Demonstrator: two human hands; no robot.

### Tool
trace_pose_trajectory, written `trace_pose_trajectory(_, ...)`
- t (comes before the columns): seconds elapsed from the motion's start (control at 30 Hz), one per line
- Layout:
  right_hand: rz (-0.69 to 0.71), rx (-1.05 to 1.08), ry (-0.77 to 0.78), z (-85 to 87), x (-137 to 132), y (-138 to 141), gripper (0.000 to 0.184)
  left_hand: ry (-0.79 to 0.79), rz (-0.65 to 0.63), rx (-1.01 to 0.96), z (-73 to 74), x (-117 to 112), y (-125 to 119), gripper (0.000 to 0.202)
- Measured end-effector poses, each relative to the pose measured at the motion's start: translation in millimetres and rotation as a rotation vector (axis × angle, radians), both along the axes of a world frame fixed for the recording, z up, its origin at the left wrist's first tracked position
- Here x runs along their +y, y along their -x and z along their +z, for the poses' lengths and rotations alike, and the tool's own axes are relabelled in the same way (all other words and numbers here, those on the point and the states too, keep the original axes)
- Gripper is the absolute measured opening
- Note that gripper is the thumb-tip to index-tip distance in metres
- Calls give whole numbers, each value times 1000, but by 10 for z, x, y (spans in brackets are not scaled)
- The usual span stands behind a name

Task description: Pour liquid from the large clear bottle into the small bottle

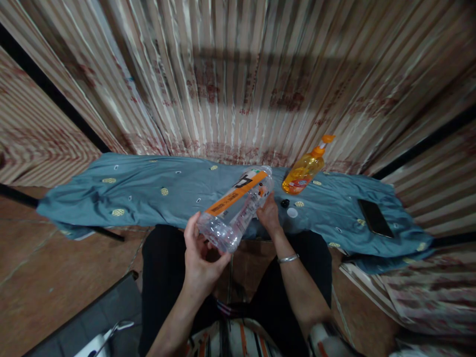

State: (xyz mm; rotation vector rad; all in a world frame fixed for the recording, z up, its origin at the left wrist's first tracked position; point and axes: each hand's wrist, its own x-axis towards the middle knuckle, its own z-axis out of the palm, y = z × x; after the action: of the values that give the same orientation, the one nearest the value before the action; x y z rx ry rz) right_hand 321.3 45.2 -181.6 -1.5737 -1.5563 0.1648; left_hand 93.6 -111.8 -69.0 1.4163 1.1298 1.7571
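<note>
Left hand (203, 263) is part-open in a wide curve, thumb and fingers spread around the near-left end of a clear plastic bottle (240, 208), which it grips. Right hand (269, 213) closes against the right side of the same bottle toward its far end; its fingers are partly hidden, so their exact placement cannot be told. Bottle lies at a slant between the two hands, one end pointing near-left and the other far-right, above the near-middle part of a surface (163, 171) covered with blue-grey patterned cloth. An orange band (237, 194) with dark lettering runs lengthwise along it; the bottle wall is see-through and no coloured liquid shows inside. Metal bracelet (288, 258) on the right wrist. To the right of the bottle, farther back: pump bottle (302, 173) of orange-yellow liquid, orange pump head on top, standing on the cloth. Between it and the right hand, nearer: small black object (285, 203), and just beside that a round whitish disc (292, 212), both on the cloth. Far to the right, well apart from these, a dark phone (375, 218) lies flat, set at an angle. Pleated curtain (230, 74) hangs behind the surface.
</note>
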Motion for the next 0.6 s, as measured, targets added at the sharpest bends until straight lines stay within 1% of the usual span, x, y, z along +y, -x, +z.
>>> trace_pose_trajectory(0.1,-17,44,21,24,-5,21,84,1,2,-7,-2,-3,-6,99)
trace_pose_trajectory(0.37,-22,33,40,64,-21,29,87,13,6,7,-20,-10,5,102)
trace_pose_trajectory(0.6,-16,49,31,86,-21,43,83,7,10,21,-18,-11,8,104)
